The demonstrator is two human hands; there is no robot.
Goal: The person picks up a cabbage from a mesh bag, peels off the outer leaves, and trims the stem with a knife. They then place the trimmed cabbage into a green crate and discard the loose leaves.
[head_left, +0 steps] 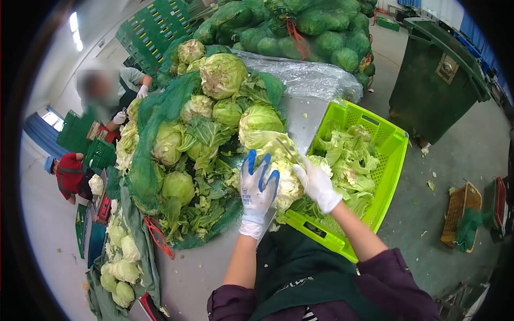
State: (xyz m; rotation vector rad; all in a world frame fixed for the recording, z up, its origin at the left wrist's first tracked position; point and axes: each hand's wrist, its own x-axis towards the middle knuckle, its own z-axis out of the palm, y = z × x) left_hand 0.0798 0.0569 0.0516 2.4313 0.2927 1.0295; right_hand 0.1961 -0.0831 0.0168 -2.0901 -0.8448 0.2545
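Observation:
A cauliflower (288,184) with pale green outer leaves lies in front of me, at the near edge of the pile. My left hand (258,190), in a white glove with blue fingertips, has its fingers curved against the left side of the head and holds it. On the other side, my right hand (317,184), also white-gloved, is closed around a knife whose thin blade (285,148) points up and left over the leaves. Its handle is hidden in the glove. Leafy heads (222,76) fill an opened green net (147,155) to the left.
A lime-green crate (392,160) of cut leaves (348,166) stands at my right. Behind are full net sacks (321,32) and a dark green bin (433,80). Pale trimmed heads (126,270) lie at the left. Two people (128,80) are at the left side.

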